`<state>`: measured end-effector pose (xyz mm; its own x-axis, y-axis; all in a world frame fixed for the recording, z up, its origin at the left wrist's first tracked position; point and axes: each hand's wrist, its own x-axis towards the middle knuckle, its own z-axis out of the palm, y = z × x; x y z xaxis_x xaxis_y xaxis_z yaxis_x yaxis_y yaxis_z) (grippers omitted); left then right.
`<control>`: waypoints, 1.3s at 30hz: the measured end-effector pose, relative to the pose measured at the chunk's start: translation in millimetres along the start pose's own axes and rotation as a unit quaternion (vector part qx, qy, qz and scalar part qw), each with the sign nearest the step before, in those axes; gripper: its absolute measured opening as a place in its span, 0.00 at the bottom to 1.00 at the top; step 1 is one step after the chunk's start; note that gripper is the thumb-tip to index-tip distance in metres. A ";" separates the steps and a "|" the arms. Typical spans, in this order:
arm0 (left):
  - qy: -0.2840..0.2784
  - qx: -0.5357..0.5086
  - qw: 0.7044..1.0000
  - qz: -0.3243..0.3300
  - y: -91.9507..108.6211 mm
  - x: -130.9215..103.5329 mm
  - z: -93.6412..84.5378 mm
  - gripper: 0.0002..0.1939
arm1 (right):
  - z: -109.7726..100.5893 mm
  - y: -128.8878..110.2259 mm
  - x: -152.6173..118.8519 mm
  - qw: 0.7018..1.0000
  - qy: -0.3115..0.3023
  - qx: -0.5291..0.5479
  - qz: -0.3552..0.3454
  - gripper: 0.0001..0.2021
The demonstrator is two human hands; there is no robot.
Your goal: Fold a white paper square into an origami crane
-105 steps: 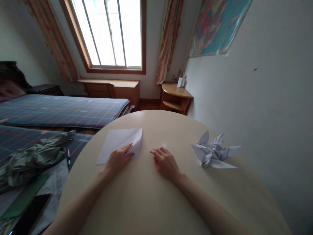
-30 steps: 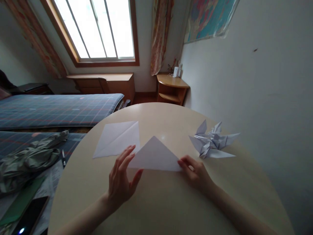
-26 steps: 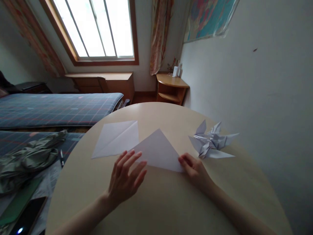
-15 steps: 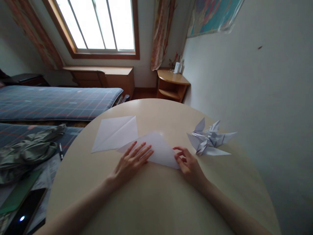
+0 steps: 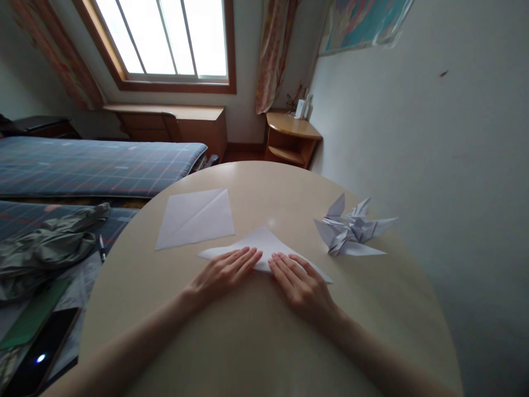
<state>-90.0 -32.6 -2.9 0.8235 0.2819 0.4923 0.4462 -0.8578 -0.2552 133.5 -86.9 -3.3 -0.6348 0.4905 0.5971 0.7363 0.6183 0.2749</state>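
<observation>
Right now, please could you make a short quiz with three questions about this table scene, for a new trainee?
1. True or false: both hands press flat on the folded triangle of paper.
2. What lies to the right of the right hand? A) a pair of scissors B) folded paper cranes C) a cup
3. Fill in: the flat creased sheet lies beyond the ____ hand, apart from it.

Key: 1 true; 2 B; 3 left.
</observation>
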 end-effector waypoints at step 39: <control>0.066 -0.123 0.982 -0.129 -50.3 -31.5 -13.1 0.10 | -8.0 56.2 -15.4 0.998 0.017 0.062 -0.025 0.11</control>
<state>-143.0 -4.0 5.3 0.6339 0.4591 0.6224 0.5226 -0.8475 0.0929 186.6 -64.6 9.0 -0.6596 0.4375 0.6112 0.6685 0.7132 0.2109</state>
